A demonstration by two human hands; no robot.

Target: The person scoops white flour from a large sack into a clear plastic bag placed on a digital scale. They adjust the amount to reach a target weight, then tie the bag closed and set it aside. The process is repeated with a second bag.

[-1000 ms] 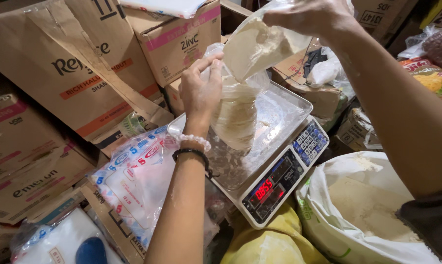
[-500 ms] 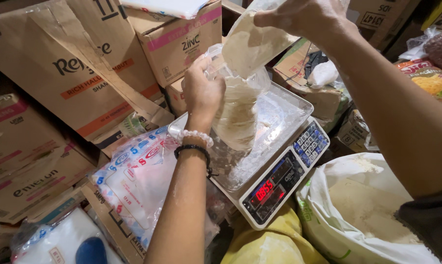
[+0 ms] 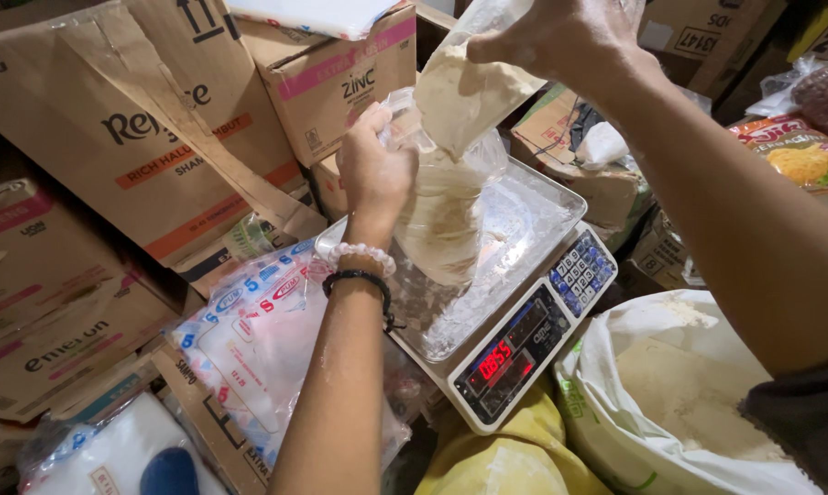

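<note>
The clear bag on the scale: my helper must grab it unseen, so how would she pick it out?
Find the digital scale with its steel pan, in the middle among cardboard boxes. On the pan stands a clear bag part-filled with pale powder, its mouth held by the left hand. Unlike the printed packets beside it, it is unprinted.
</note>
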